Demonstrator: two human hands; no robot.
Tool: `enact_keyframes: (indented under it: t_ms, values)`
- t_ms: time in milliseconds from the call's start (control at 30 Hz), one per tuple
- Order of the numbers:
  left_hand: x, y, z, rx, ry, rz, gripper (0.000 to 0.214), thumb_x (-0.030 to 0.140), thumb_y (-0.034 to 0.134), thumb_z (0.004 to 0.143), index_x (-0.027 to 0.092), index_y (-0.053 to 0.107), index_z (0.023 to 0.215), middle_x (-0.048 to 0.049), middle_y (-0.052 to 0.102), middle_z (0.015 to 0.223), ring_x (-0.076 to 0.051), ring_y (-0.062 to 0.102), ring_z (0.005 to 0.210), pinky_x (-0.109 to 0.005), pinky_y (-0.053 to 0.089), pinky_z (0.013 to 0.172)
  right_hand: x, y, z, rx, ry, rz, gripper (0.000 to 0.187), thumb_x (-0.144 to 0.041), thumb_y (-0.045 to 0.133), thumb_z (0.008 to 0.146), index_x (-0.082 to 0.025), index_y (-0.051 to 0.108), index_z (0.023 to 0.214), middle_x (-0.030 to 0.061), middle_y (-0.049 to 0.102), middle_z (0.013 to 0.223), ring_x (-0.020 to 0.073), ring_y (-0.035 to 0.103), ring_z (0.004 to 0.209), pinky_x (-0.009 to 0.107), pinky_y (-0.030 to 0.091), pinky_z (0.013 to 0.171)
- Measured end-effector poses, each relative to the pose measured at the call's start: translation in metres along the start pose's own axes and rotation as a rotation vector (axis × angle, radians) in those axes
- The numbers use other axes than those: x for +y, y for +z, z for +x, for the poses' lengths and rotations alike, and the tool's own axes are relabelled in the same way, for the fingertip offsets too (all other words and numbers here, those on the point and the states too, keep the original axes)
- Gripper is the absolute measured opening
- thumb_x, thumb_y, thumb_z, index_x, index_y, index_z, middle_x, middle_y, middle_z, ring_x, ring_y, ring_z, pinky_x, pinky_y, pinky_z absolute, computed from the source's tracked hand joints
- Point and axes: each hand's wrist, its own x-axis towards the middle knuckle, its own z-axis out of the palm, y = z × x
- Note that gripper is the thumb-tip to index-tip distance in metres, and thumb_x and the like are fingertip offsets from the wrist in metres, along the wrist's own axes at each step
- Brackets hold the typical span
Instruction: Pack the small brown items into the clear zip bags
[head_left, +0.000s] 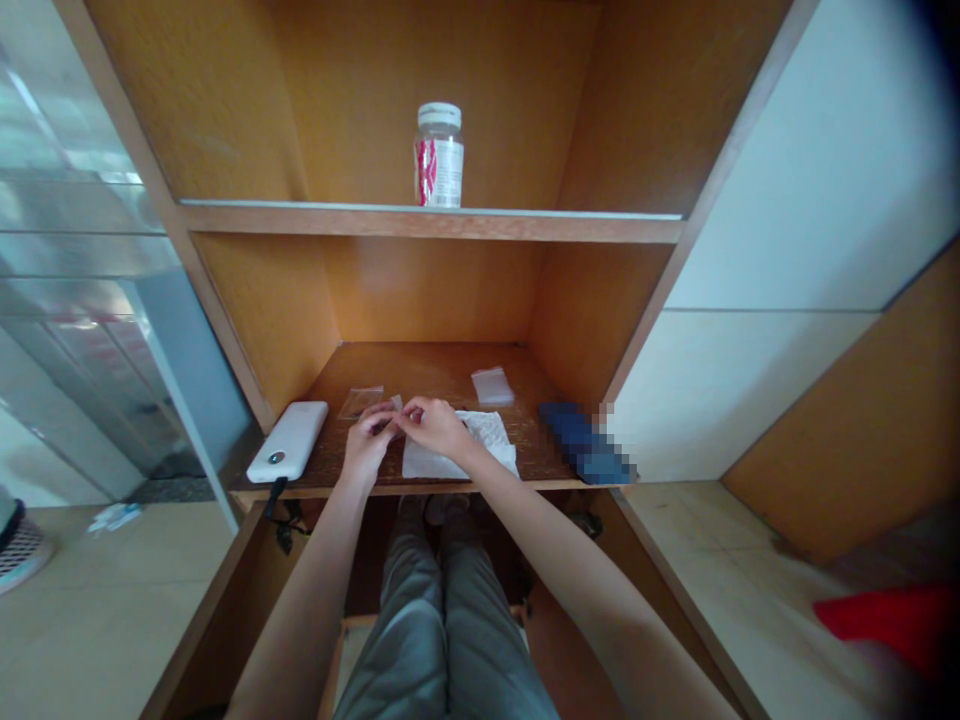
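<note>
Wooden shelf (435, 365), left hand (366, 442) and right hand (436, 425) pinch a small item (396, 408) I can't identify; slip risks dropping it.

Jar (439, 155) with white lid is standing on upper shelf (562, 226). White power bank (289, 440) is lying at desk's (435, 370) left front edge, its black cable (281, 515) hanging below. Small bag (493, 385) is lying further back. Blue item (574, 435), partly blurred, is lying at right. Basket (19, 545) is sitting on floor far left.
</note>
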Motion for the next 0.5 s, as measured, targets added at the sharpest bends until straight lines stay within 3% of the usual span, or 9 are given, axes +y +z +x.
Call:
enact_keyframes:
  t_ms: [233, 500]
  values:
    - [0.005, 0.001, -0.001, -0.005, 0.016, 0.062, 0.012, 0.028, 0.066, 0.062, 0.019, 0.068, 0.07, -0.0064, 0.063, 0.092, -0.02, 0.056, 0.092, -0.033, 0.04, 0.085, -0.002, 0.002, 0.003, 0.009, 0.045, -0.089, 0.017, -0.026, 0.049, 0.081, -0.018, 0.063, 0.081, 0.0048, 0.068, 0.081, 0.0139, 0.062, 0.074, 0.021, 0.041, 0.064]
    - [0.0, 0.002, -0.001, 0.052, -0.033, 0.073, 0.01, 0.026, 0.063, 0.063, 0.019, 0.068, 0.068, -0.0067, 0.063, 0.089, -0.021, 0.057, 0.091, -0.034, 0.041, 0.084, -0.018, -0.001, -0.004, -0.04, 0.079, -0.455, 0.025, -0.028, 0.036, 0.086, -0.017, 0.059, 0.09, 0.0088, 0.067, 0.085, 0.0196, 0.063, 0.079, 0.027, 0.044, 0.065]
